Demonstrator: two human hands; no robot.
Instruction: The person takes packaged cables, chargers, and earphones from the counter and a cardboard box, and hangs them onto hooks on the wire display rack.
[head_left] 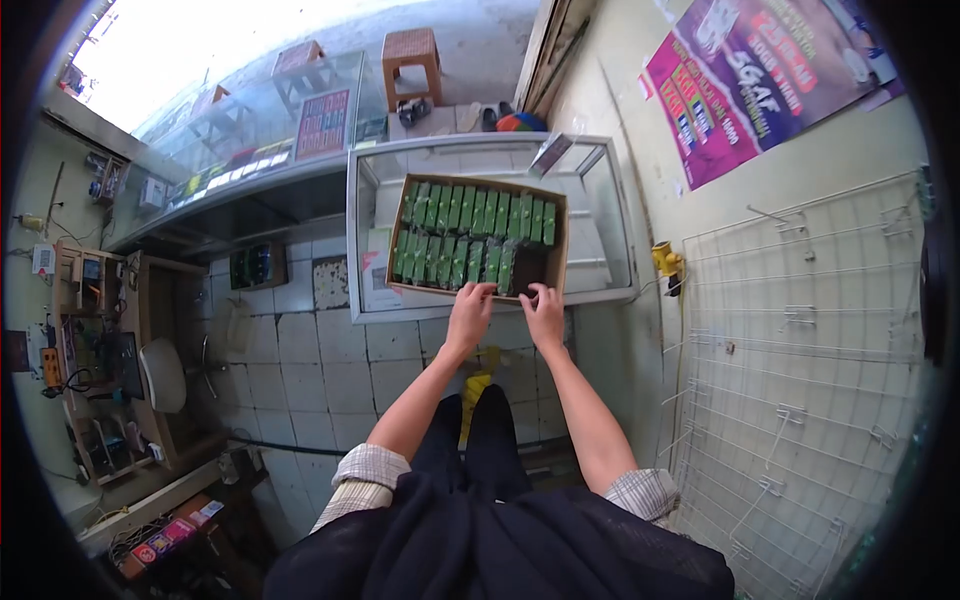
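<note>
A shallow cardboard box [563,240] rests on a glass display case [352,215] in front of me. Two rows of green plastic-wrapped packs [455,210] stand upright in it; the near row stops short, and dark box bottom shows at its right end. At the middle of the box's near edge, my left hand [468,318] has its fingers bent together over the rim. My right hand [543,315] pinches the same rim farther right, beside the gap. Neither hand has a pack visibly in it.
A longer glass counter [230,190] runs off to the left, with a plastic stool [410,55] beyond it. Another box with dark packs [258,266] lies on the tiled floor. To the right, a wire rack [800,380] with hooks leans along the wall. A white chair [162,375] stands left.
</note>
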